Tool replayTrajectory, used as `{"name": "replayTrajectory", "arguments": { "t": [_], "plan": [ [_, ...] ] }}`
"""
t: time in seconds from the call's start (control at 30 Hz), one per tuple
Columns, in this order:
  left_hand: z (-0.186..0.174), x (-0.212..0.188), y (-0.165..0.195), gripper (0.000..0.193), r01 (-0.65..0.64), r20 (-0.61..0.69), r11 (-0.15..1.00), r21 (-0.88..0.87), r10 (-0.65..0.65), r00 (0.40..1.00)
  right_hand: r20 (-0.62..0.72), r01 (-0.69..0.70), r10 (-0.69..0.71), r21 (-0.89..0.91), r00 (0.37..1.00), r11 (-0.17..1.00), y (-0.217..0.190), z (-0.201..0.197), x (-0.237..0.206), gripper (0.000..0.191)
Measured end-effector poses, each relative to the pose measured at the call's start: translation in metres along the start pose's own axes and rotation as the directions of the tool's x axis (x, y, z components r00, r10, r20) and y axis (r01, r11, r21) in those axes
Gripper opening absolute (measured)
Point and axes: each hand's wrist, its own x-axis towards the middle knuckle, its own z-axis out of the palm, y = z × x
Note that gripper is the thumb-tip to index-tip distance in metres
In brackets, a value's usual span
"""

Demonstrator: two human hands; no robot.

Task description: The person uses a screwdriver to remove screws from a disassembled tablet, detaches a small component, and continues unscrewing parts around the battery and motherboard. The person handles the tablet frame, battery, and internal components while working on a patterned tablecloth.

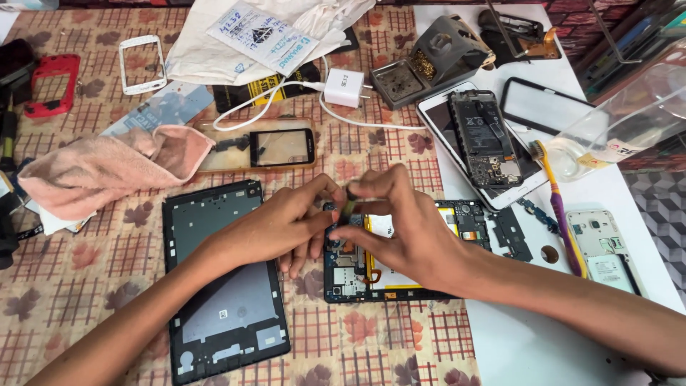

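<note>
Your left hand (pixel 286 225) and right hand (pixel 404 225) meet directly above the opened tablet (pixel 400 250), which serves as the landmark here. Between the fingertips of both hands you pinch a small dark part (pixel 348 207), held just over the tablet's upper left corner. Your right thumb and forefinger are closed on it from the right, and your left fingertips press against it from the left; both hands are curled tight with no open gap showing. The part is tiny, dark and mostly covered by your fingers, so its shape cannot be told.

The tablet lies flat with its back off: a blue circuit board down its left side, a pale battery edged in yellow across the middle, and a black frame around it. Your right palm hides much of its centre.

Just left of the tablet lies the removed back cover (pixel 225 279), dark grey, inner face up. Up and to the left of the tablet sits a pink cloth (pixel 107 168). To the tablet's upper right a white phone (pixel 482 143) lies opened, and to its right a toothbrush (pixel 557 207) with a yellow and purple handle rests on the white sheet.
</note>
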Motion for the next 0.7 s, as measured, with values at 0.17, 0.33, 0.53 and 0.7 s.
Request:
{"name": "replayTrajectory", "arguments": {
  "t": [0.17,0.33,0.53,0.7],
  "plan": [
    [0.000,0.001,0.001,0.027,0.015,-0.002,1.000,0.008,-0.015,1.000,0.112,-0.071,0.063,0.065,0.992,0.995,0.001,-0.006,-0.003,0.041],
    [0.000,0.000,0.002,0.026,-0.006,0.002,1.000,-0.003,0.006,1.000,0.039,0.000,-0.002,0.042,0.999,0.999,-0.002,0.001,0.003,0.052],
    [-0.001,-0.002,0.001,0.026,0.025,-0.004,1.000,0.005,-0.025,1.000,0.105,-0.111,0.104,0.066,0.989,0.992,-0.007,0.001,0.003,0.040],
    [0.000,-0.001,-0.003,0.023,0.011,-0.013,1.000,0.013,-0.011,1.000,0.106,-0.045,0.042,0.023,0.994,0.999,-0.010,0.002,0.000,0.043]
  ]
}}
